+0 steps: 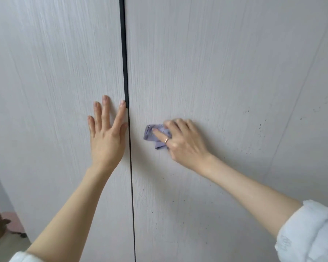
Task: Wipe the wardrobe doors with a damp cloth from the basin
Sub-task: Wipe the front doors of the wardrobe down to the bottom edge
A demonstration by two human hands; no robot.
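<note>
At the frame's centre, my right hand (182, 140) pressed the bunched purple cloth (154, 136) on the right door (216, 63), while my left hand (107, 129) lay flat, released, on the left door (55, 63).

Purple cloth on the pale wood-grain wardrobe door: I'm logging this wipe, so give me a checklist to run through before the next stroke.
1. Small crumpled purple cloth lies against the right-hand pale wood-grain wardrobe door: ok.
2. Right hand holds the cloth, fingers curled over it: ok.
3. Left hand rests flat on the left-hand pale wood-grain door, fingers straight, steadying it: ok.
4. Left fingertips away from the dark gap between the doors: not ok, one fingertip lies at its edge.
5. Dark specks right of and below the cloth are wiped off: not ok.
6. Cloth is damp: cannot tell.
</note>
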